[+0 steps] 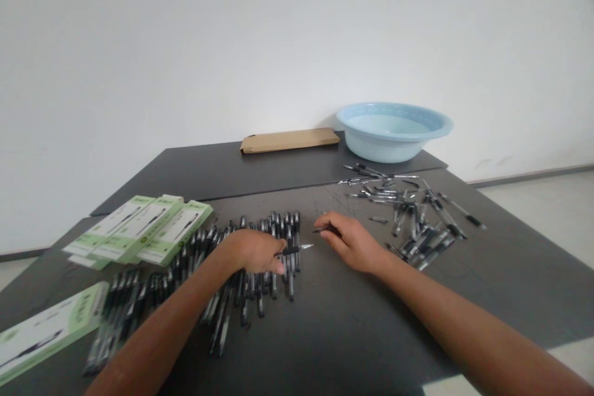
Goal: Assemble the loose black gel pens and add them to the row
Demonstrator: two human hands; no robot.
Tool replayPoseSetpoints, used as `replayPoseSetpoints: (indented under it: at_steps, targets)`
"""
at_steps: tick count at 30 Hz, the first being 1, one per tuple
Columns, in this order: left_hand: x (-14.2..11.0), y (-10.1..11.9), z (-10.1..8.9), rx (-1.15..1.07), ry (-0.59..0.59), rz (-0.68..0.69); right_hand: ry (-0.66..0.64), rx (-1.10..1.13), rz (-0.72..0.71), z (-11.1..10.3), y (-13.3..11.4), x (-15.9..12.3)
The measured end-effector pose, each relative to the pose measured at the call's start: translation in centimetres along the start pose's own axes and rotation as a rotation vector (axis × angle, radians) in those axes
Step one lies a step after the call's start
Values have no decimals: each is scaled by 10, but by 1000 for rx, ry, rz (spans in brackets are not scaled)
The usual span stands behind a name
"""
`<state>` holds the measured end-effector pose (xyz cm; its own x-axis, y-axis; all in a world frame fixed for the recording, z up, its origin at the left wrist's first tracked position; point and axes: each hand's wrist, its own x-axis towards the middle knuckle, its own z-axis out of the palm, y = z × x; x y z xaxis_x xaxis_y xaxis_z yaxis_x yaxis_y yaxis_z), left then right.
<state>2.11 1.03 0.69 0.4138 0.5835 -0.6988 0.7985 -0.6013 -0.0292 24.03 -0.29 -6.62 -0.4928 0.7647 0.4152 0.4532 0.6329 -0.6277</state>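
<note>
My left hand point(264, 250) is closed on an uncapped pen point(293, 250), its black grip and pale tip pointing right. Facing it a short way off, my right hand point(349, 238) pinches a small dark piece point(321, 231) that looks like a pen cap; the fingers cover most of it. Under and around the left hand lie many capped pens point(223, 322), side by side in a long row. Uncapped pens point(431, 241) and loose caps are scattered beyond the right hand.
Overlapping green and white pen boxes point(139, 229) lie at the left, with another box point(51, 328) nearer. A light blue basin point(390, 142) stands at the back right beside a flat brown cardboard piece point(290, 140). The dark table point(362, 334) meets a white wall.
</note>
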Motion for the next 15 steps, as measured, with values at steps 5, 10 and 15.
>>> replayPoseSetpoints:
  at_steps: [5,10,15]
  targets:
    - [0,-3,0,1,12,-16,3,73,34,-1,7,-2]
    - [0,-6,0,-11,13,-2,-28,81,42,-2,6,-3]
    - [5,-8,5,-5,24,-4,-2,28,-52,-6,0,-2]
